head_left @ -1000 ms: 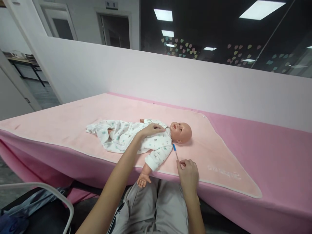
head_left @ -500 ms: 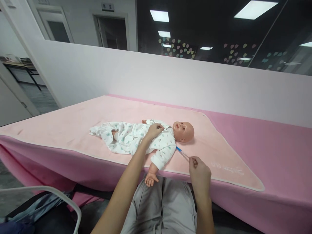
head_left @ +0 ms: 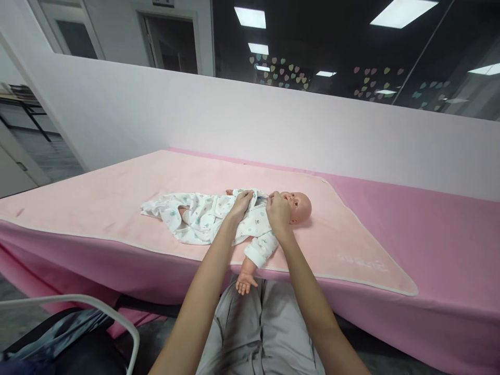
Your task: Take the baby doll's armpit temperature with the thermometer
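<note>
On its back lies a baby doll (head_left: 301, 208) in a white patterned baby gown (head_left: 195, 211), its head to the right and one arm hanging over the near edge. My left hand (head_left: 242, 204) is closed on the front edge of the gown at the chest and lifts it. By the doll's chin, my right hand (head_left: 278, 211) pinches a slim thermometer (head_left: 261, 197). Its blue end points left at the raised gown opening; how far in it reaches is hidden by the cloth and my fingers.
A light pink mat (head_left: 339, 234) lies under the doll on a table with a darker pink cloth (head_left: 441, 250). Behind it stands a low white wall (head_left: 187, 114) with dark glass above. A chair with a pale curved frame (head_left: 97, 304) is at the lower left.
My right hand has moved up and left with the thermometer, from beside the doll's shoulder to the gown's neck. My left hand has shifted slightly and raised the gown edge.
</note>
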The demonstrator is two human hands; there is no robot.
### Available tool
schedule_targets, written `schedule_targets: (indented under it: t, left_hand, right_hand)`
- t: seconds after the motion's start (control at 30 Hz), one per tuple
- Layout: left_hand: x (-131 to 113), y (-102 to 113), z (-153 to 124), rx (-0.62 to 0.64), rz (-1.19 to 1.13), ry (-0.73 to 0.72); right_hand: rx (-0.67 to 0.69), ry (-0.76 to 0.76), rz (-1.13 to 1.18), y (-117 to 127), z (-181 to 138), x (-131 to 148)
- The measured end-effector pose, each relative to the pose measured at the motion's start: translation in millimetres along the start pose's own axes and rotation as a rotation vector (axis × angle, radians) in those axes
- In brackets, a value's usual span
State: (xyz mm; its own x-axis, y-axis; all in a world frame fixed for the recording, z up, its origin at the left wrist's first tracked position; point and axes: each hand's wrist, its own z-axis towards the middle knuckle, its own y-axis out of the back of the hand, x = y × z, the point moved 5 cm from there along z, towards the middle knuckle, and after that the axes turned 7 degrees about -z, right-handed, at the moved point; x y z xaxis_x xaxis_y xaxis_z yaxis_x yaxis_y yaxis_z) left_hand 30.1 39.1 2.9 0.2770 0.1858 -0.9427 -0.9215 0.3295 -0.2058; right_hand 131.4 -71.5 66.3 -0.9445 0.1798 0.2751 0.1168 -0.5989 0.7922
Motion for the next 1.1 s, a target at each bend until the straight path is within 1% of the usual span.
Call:
schedule_targets:
  t: [0.07,0.13,0.23,0.3,0.4,0.47,0.53,0.6,0.67,0.73,0.8,0.83,0.9,1.0,1.1]
  left_hand:
    - [-2,-1,-1,0.024,-0.112,0.029]
    - [-3,-2,-2,0.036,-0.139,0.055]
    - [-4,-3,-3,0.024,-0.069,0.057]
    - [-4,-2,-3,-0.021,0.028,0.04]
    - [-6,2,-1,-0.146,0.12,0.03]
    - [-12,4,5,-0.227,0.118,0.043]
    - [-24,5,14,-0.289,0.13,0.03]
    - [-38,4,25,-0.332,0.23,-0.055]
    - [-48,0,36,-0.346,0.427,-0.183]
    - [-44,-7,44,-0.306,0.702,-0.242]
    - [-27,-14,47,-0.197,0.94,-0.199]
    - [-19,-15,47,-0.149,0.998,-0.176]
    - [-8,-15,44,-0.097,1.033,-0.149]
    - [-4,-9,39,-0.103,1.054,-0.092]
    - [-5,-4,38,-0.136,1.145,-0.016]
  right_hand:
    - [0.116,0.034,-0.064,-23,18,14]
    - [0.198,0.054,-0.115,-42,30,22]
    - [0.24,0.061,-0.149,-60,38,24]
    - [0.237,0.061,-0.157,-66,38,22]
    - [0.228,0.069,-0.179,-69,33,18]
    - [0.218,0.085,-0.195,-69,30,18]
    - [0.205,0.101,-0.215,-69,28,18]
    - [0.203,0.106,-0.234,-69,28,19]
    - [0.206,0.107,-0.242,-70,29,18]
    - [0.208,0.112,-0.234,-71,30,18]
    - [0.212,0.115,-0.225,-72,29,18]
    - [0.216,0.114,-0.223,-72,29,17]
    - [0.215,0.129,-0.224,-71,27,17]
    - [0.195,0.178,-0.231,-68,23,20]
    - [0.195,0.211,-0.247,-66,20,22]
